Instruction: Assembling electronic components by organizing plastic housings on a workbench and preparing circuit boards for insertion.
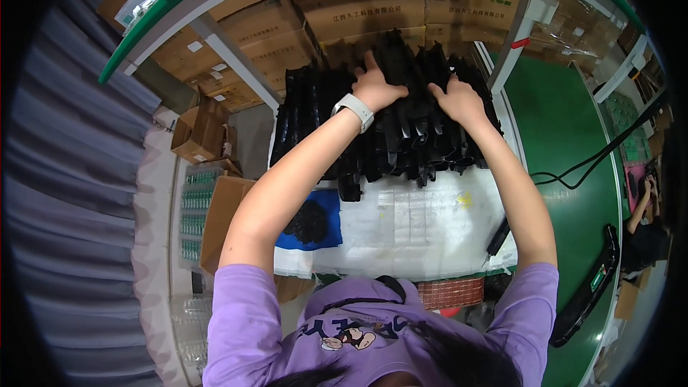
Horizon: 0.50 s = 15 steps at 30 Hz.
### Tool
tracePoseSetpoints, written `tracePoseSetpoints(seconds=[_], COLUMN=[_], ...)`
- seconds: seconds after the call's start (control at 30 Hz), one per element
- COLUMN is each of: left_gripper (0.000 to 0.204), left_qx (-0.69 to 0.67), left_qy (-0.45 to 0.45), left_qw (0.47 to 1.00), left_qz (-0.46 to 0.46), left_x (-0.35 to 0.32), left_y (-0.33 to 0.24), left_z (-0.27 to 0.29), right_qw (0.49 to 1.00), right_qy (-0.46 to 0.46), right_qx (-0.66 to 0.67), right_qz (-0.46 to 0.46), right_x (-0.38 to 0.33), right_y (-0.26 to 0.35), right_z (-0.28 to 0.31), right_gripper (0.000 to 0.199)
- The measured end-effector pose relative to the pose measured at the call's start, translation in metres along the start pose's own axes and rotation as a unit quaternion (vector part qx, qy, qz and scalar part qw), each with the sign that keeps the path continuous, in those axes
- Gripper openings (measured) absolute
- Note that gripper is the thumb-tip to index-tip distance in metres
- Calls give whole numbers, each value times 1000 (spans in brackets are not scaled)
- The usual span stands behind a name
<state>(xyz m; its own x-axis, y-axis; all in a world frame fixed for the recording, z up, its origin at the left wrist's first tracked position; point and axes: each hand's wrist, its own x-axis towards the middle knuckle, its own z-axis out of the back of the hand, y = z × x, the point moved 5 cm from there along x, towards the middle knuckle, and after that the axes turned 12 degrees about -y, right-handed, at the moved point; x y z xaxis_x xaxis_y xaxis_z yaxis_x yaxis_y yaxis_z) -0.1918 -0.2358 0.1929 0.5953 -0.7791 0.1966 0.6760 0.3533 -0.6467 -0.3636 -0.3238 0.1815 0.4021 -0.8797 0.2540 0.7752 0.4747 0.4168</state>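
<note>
A heap of long black plastic housings (419, 132) lies across the far half of the white-covered table, packed side by side. My left hand (376, 86), with a pale watch strap on its wrist, rests over the middle of the heap, thumb and fingers spread and open. To its right, my right hand (462, 100) touches the heap's right part, its thumb apart from the forefinger and also open. Between the hands some housings stick up higher than the rest. The tips of some fingers are hidden among the black parts.
A blue sheet with small black parts (308, 223) lies at the table's near left. A thin black tool (497, 238) is by the right edge. On the green bench (566, 150) are a long black housing (589, 288) and black cables. Cartons (365, 11) stack up behind.
</note>
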Motion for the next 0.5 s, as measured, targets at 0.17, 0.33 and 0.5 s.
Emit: tracePoseSetpoints(seconds=[0.17, 0.33, 0.5], left_gripper=[112, 110, 94], left_qx=[100, 32, -13], left_qy=[38, 48, 29], left_qw=[994, 997, 999], left_qz=[2, 49, -8], left_x=[-7, -7, -14], left_y=[-1, 27, 23], left_z=[-4, -11, -14], right_qw=[995, 986, 999], right_qy=[-57, -151, -3], right_qx=[-66, 47, 42], right_qz=[47, 59, 9], right_x=[-7, -6, -2], right_y=[10, 25, 35], right_z=[10, 19, 21], right_gripper=[52, 42, 32])
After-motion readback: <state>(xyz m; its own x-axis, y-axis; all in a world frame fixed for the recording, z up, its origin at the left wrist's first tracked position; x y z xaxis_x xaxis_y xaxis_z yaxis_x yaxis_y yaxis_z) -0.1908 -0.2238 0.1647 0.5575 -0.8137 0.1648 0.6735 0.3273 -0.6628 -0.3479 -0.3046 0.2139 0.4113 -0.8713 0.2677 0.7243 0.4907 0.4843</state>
